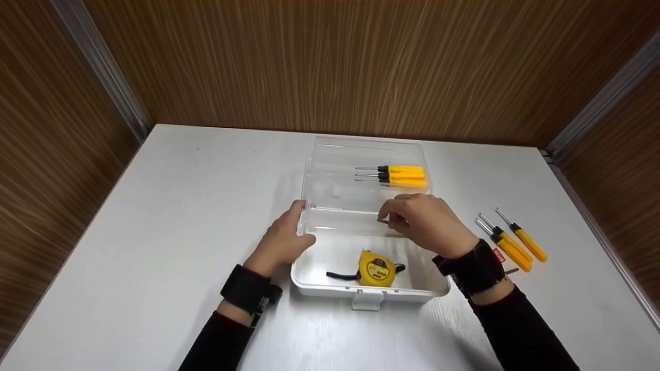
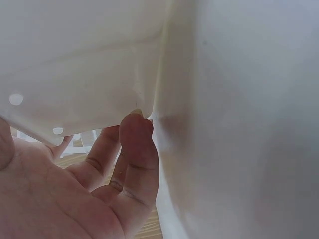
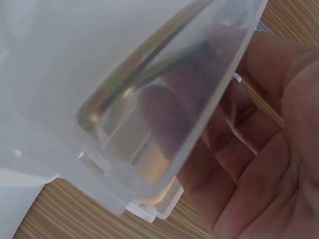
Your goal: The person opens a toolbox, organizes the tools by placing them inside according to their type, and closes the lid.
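A clear plastic box (image 1: 330, 288) stands open on the white table, with a yellow tape measure (image 1: 376, 268) in its near half. A clear tray (image 1: 361, 149) behind it holds three yellow screwdrivers (image 1: 399, 175). My left hand (image 1: 283, 242) grips the tray's left edge, its fingers (image 2: 134, 149) curled against the pale plastic wall (image 2: 239, 99). My right hand (image 1: 428, 224) reaches over the tray's near rim and pinches a thin bent metal rod (image 1: 381, 220). In the right wrist view the rod (image 3: 149, 55) and fingertips show through the clear wall (image 3: 75, 50).
Three more yellow screwdrivers (image 1: 510, 239) lie on the table (image 1: 180, 206) right of the box, beside a small red tag (image 1: 498, 254). The box's latch (image 1: 367, 301) points at me. Wood-grain walls close in the table at the back and on both sides.
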